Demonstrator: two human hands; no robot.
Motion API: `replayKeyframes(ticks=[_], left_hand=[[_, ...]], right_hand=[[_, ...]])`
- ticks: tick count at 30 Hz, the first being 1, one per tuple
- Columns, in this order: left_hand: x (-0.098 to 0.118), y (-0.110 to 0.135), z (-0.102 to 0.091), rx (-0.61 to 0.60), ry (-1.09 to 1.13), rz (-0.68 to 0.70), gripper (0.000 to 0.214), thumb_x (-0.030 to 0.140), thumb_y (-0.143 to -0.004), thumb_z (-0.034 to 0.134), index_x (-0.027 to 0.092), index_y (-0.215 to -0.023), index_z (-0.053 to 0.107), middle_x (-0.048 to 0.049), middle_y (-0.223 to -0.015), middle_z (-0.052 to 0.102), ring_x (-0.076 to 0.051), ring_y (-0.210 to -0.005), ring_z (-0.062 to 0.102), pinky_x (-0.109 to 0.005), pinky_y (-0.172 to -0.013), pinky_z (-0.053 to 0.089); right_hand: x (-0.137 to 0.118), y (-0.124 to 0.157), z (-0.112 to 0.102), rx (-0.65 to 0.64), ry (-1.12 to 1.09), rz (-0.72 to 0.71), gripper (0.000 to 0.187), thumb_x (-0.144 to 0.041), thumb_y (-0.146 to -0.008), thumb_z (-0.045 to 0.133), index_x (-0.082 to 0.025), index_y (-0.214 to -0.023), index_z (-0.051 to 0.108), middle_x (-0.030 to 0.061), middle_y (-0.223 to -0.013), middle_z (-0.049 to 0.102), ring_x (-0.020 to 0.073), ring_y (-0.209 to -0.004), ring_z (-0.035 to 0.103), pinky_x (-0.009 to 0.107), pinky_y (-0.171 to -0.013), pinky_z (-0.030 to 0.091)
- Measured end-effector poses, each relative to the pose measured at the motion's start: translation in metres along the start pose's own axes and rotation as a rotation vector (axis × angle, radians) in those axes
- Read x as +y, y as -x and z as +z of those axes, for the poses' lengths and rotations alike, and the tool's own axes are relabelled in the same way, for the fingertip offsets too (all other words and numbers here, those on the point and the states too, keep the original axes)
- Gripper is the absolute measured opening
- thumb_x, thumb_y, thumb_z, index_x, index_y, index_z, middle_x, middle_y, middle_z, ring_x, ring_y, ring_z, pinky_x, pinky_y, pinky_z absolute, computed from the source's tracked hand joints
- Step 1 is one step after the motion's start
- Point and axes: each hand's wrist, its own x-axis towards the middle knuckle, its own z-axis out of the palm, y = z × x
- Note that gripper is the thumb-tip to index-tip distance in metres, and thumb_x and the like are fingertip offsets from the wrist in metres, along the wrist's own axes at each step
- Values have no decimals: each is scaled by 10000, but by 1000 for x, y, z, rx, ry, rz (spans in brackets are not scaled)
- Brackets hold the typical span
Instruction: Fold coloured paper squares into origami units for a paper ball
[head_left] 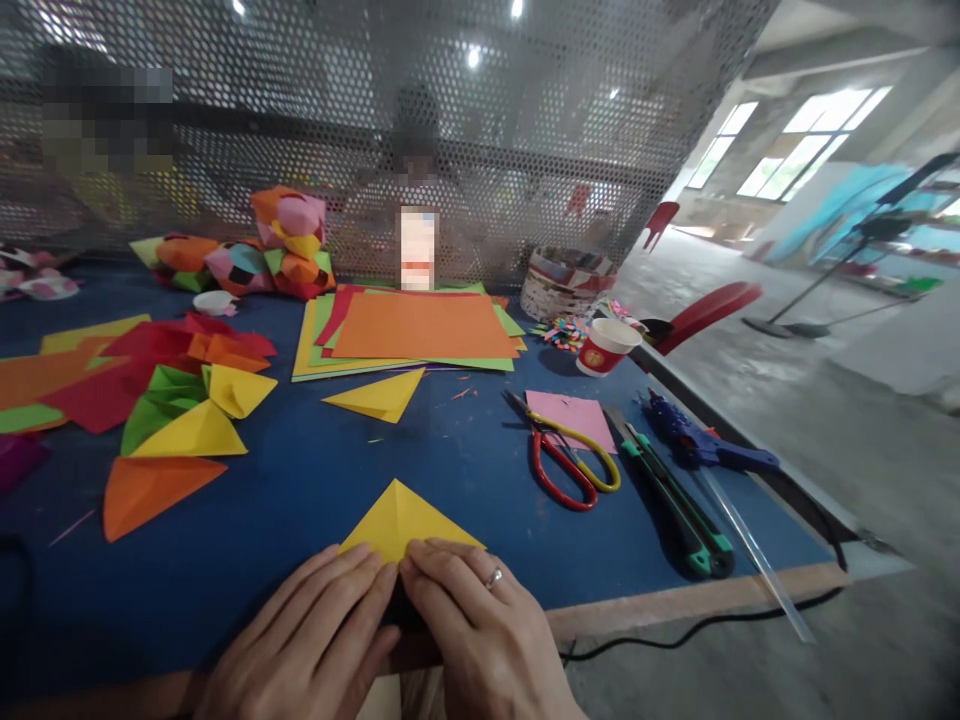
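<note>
A yellow folded paper triangle (397, 517) lies on the blue table (315, 480) near its front edge, its peak pointing away from me. My left hand (307, 635) rests flat on the paper's near left part, fingers stretched out together. My right hand (484, 630), with a ring on one finger, lies flat on the near right part. The fingertips of both hands meet at the middle of the paper's lower edge. The paper's near edge is hidden under my fingers.
Folded paper triangles (180, 420) lie at the left, another yellow one (379, 395) in the middle. A stack of coloured sheets (420, 330) sits further back. Scissors (566, 460), a utility knife (675, 495), a glue gun (701, 440), a paper cup (604, 347) stand right. Perforated screen (375, 130) behind.
</note>
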Motion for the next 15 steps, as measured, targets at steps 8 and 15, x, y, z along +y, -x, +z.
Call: replayKeyframes(ticks=[8,15], left_hand=[[-6,27,-10,-18,65,-66,250,70,-953,569,109,-1163,699,-83,-1115,775,-208,-1128,706,-387,-1079,508],[-12,44,-23,-48,45,-129,319,51,-946,576,143,-1233,681,-42,-1118,783,-183,-1117,718,-429,-1199,406]], right_hand=[[2,1,-3,-43,-9,-10,375,-22,-973,417,-142,-1210,681,82,-1177,763,189,-1073,716,304,-949,619],[2,1,-6,-52,-14,-4,417,5,-920,436,-151,-1230,668,90,-1189,761,198,-1089,716,321,-962,621]])
